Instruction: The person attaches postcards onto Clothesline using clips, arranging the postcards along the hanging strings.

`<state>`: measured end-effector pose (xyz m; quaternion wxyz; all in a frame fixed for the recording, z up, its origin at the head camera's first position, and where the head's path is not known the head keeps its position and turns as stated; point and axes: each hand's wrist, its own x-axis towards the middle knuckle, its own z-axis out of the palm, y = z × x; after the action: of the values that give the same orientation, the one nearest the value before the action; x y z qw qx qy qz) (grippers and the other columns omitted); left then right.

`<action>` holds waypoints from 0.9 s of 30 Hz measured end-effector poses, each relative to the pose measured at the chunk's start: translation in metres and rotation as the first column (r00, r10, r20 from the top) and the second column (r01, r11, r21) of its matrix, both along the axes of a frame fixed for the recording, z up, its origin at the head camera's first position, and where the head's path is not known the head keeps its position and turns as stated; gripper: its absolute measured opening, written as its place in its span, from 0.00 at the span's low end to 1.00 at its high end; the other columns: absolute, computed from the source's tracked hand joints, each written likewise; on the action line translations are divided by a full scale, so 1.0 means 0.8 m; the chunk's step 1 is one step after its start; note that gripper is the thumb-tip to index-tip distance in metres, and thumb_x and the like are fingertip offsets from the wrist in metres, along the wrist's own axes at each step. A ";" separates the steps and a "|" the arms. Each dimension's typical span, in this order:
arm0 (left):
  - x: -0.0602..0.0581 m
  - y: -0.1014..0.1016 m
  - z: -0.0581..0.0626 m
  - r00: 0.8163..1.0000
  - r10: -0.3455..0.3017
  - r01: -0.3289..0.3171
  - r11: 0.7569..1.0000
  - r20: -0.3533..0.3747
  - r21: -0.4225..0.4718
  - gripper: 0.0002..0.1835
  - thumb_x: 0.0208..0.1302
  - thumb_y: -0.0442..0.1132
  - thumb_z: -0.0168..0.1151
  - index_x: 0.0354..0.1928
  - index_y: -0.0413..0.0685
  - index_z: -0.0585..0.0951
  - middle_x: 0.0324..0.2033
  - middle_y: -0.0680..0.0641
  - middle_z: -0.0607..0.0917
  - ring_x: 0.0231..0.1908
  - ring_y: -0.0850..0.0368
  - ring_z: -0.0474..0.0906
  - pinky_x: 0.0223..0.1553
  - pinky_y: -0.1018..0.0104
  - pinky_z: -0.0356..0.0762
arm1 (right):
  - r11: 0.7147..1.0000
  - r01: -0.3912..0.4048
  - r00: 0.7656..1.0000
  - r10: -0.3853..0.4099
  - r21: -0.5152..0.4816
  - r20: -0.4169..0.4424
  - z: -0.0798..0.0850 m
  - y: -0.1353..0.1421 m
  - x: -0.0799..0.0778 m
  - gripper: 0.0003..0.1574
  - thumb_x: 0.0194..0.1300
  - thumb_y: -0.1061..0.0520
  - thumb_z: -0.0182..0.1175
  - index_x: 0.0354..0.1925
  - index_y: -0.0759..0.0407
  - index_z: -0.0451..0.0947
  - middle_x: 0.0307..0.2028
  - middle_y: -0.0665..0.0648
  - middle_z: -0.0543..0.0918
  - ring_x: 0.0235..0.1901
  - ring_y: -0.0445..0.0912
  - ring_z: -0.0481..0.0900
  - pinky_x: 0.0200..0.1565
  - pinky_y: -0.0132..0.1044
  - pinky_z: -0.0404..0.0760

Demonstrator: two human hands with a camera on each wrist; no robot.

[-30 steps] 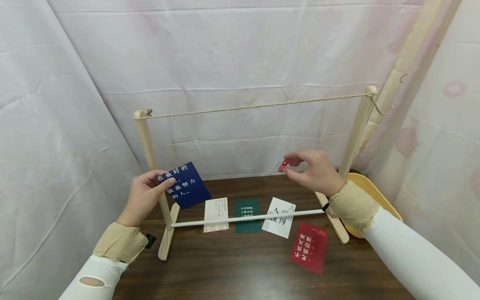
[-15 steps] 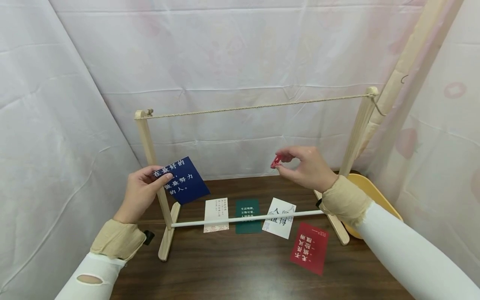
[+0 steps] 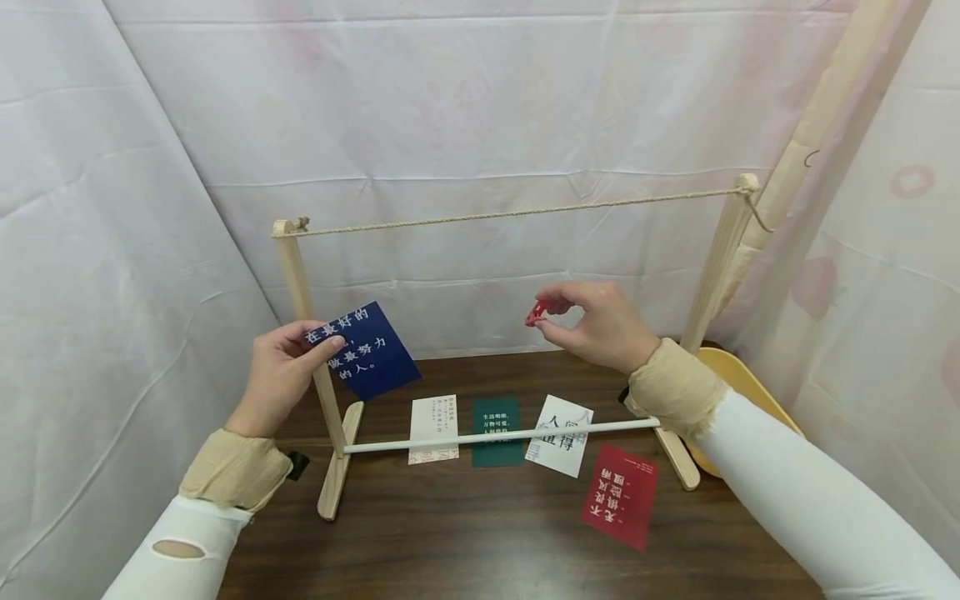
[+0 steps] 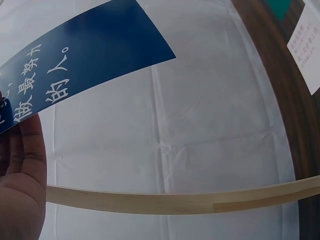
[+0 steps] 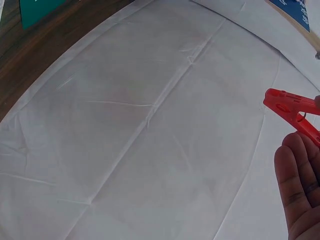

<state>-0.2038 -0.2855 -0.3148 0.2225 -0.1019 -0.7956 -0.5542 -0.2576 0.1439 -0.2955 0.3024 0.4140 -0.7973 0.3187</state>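
Observation:
My left hand (image 3: 281, 371) pinches a dark blue card (image 3: 367, 354) with white writing by its left edge, thumb on the printed face. The card is tilted and held above the table, beside the rack's left post (image 3: 298, 287). In the left wrist view the blue card (image 4: 115, 40) bends slightly. My right hand (image 3: 600, 325) pinches a red clothespin (image 3: 536, 312) between thumb and fingers, in the air below the rope (image 3: 480, 217). The right wrist view shows the clothespin (image 5: 292, 107) from the side, its nose pointing away from the fingers.
A white rod (image 3: 480, 437) joins the wooden feet. Behind or under it lie a cream card (image 3: 433, 417), a green card (image 3: 497, 417) and a white card (image 3: 558, 454). A red card (image 3: 621, 496) lies nearer. A yellow tray (image 3: 738, 387) stands beyond the right post (image 3: 716, 258).
My right hand has moved left and slightly up with the red clothespin. My left hand has lifted the blue card a little. The cards on the table have stayed put.

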 end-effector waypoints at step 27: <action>-0.004 0.000 0.013 0.999 0.047 -0.047 0.999 -0.022 0.012 0.06 0.69 0.31 0.74 0.39 0.51 0.90 0.24 0.65 0.88 0.24 0.69 0.79 0.25 0.74 0.72 | 0.995 -0.092 0.995 0.094 0.044 -0.032 0.032 -0.039 0.001 0.15 0.62 0.65 0.77 0.47 0.69 0.88 0.39 0.61 0.93 0.38 0.53 0.91 0.47 0.49 0.91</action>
<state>-0.2071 -0.2857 -0.3046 0.2447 -0.0878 -0.7922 -0.5522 -0.2568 0.1125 -0.2701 0.2917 0.4624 -0.7785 0.3083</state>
